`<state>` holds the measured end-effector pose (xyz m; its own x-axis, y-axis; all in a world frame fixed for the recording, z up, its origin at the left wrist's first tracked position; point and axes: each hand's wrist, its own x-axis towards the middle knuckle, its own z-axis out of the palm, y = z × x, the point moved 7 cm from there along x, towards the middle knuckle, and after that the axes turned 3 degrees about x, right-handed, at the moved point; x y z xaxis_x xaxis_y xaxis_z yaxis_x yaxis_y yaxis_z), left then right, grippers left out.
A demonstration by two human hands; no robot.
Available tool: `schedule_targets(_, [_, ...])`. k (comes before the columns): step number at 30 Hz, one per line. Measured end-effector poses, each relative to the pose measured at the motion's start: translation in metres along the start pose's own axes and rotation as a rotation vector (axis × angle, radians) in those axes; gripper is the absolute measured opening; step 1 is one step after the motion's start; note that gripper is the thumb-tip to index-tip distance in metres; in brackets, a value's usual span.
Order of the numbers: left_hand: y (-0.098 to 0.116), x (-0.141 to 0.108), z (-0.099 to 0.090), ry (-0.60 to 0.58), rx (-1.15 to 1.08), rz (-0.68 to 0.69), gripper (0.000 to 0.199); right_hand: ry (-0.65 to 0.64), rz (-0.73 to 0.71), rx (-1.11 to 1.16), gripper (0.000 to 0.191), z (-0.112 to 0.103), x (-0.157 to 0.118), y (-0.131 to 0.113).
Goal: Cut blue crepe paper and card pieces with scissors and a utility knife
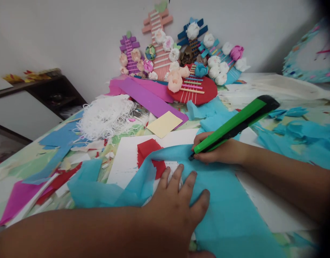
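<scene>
My right hand (220, 150) is wrapped round a green and black utility knife (232, 125). The knife slants down to the left, and its tip meets a large sheet of light blue paper (224, 200). Fingers spread, my left hand (178, 200) presses flat on the blue paper and on something white partly hidden beneath it. A strip of the same paper curves up and leftward from near the knife tip. Under it lie a piece of red paper (147, 149) and a white sheet (124, 154).
Behind are a tangle of white string (105, 114), a purple strip (154, 100), a cream card (165, 124) and several flower-decorated crafts, one on a red oval base (199, 93). More blue paper (312, 139) lies at right, coloured scraps at left. A dark shelf (57, 93) stands far left.
</scene>
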<state>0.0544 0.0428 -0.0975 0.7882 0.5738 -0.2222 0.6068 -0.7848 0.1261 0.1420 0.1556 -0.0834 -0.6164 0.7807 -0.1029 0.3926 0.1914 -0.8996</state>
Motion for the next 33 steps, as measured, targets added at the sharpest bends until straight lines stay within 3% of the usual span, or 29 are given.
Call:
schedule_targets(6, [0.0004, -0.0007, -0.0048, 0.005, 0.024, -0.073, 0.075, -0.005, 0.021, 0.048, 0.016, -0.0027, 0.0014, 0.0048])
schedule_targets(19, [0.0010, -0.0001, -0.0010, -0.060, -0.046, -0.002, 0.079, 0.010, 0.041, 0.065, 0.017, -0.0039, 0.0014, 0.0060])
schedule_targets(27, [0.0013, 0.0007, -0.0001, -0.007, 0.001, -0.017, 0.080, -0.038, -0.051, -0.073, 0.011, 0.0001, 0.0022, 0.0011])
schedule_targets(33, [0.0011, -0.0013, -0.0028, 0.034, 0.043, -0.072, 0.076, 0.004, -0.021, -0.010, 0.014, -0.0051, 0.0007, 0.0056])
